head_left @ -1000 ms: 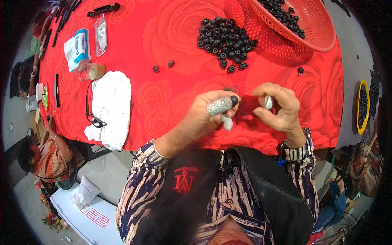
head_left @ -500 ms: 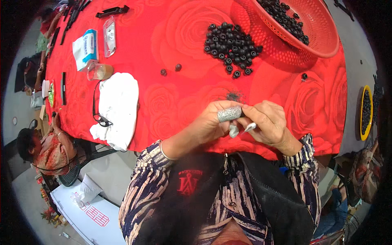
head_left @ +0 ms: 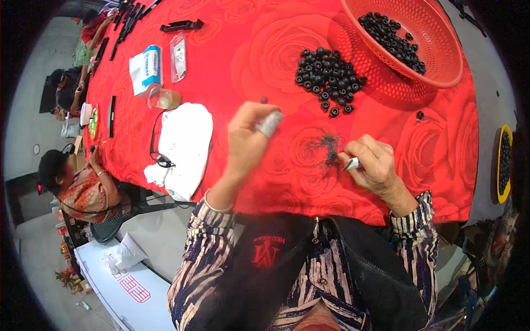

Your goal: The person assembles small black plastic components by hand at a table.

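My left hand (head_left: 248,140) is over the red tablecloth, left of centre, its fingers curled and slightly blurred. A grey speckled wrap (head_left: 270,123) covers one digit. What these fingers hold, if anything, is hidden. Just past them a dark bead (head_left: 264,100) lies on the cloth. Closer to the table's front edge, my right hand (head_left: 372,164) is closed around a small pointed tool with a whitish end (head_left: 352,164); its exact kind is unclear. Dark shavings (head_left: 330,146) are scattered beside the right fingertips.
Black beads (head_left: 329,77) lie in a pile beyond my hands. A red basket (head_left: 450,74) with more beads stands at the far right. On the left are a white cloth (head_left: 190,149), glasses (head_left: 163,161), a plastic cup (head_left: 165,99) and a tissue pack (head_left: 147,70). People sit farther left.
My hands have come apart. The left, formerly beside the right, has moved left and away toward the loose beads. My right hand keeps the small tool; the view has shifted somewhat.
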A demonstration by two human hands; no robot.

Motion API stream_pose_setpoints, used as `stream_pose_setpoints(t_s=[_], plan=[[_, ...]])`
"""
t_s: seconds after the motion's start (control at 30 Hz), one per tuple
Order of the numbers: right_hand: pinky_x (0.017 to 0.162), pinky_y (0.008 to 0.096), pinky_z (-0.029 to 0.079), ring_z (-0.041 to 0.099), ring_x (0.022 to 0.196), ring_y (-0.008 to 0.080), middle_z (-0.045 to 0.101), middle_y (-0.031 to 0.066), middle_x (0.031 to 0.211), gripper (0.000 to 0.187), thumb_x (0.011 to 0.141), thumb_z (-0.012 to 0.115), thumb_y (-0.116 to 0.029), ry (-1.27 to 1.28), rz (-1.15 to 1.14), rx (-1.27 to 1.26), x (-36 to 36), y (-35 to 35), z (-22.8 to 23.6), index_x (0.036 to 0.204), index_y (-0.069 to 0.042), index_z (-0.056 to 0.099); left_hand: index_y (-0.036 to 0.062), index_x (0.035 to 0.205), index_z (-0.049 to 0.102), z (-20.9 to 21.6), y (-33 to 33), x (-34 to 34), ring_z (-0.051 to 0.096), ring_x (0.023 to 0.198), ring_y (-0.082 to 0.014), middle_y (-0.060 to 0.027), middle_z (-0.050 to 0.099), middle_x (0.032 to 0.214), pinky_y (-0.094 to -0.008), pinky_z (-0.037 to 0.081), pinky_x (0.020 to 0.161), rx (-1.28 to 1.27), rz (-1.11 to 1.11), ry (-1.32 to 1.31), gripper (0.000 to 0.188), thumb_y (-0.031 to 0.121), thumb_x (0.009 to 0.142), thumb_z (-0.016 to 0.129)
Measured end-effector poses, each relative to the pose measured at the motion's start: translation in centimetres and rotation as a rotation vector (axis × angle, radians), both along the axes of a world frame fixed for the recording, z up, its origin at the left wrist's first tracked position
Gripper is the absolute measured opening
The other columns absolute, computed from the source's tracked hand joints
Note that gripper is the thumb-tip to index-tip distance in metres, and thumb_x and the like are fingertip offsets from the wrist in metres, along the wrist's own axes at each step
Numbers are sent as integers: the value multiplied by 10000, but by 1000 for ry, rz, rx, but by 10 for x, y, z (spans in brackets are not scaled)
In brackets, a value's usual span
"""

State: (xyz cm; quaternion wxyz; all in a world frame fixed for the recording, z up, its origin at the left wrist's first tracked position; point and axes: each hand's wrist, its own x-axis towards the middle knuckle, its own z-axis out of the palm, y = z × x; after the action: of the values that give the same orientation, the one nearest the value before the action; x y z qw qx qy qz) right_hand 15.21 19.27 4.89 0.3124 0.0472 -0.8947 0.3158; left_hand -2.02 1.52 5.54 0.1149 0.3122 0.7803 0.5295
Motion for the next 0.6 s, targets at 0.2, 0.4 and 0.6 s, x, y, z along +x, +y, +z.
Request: stream_pose_setpoints(t_s=[0.2,0.4,0.6], plan=[[400,331,372,487,471,206,421,56,601,181,682,685,-89,-47,-27,38,-2,2,-4,779,-47,538,8,830,611,-4,-6,-35,548,644,-174,-98,561,763,-289,444,597,-165,73,215,153,41,701,687],[415,335,381,495,480,212,424,61,623,171,689,675,-93,-34,-58,48,1,9,-5,784,-47,540,21,806,614,2,21,-23,574,661,-223,-83,563,740,-322,452,580,-40,-74,523,127,47,702,682],[427,343,397,508,488,219,431,67,644,187,679,675,-99,-24,-46,31,-2,7,-5,801,-45,543,15,835,635,-2,71,7,596,711,-248,-123,593,781,-315,458,617,-159,-269,416,172,116,709,692]])
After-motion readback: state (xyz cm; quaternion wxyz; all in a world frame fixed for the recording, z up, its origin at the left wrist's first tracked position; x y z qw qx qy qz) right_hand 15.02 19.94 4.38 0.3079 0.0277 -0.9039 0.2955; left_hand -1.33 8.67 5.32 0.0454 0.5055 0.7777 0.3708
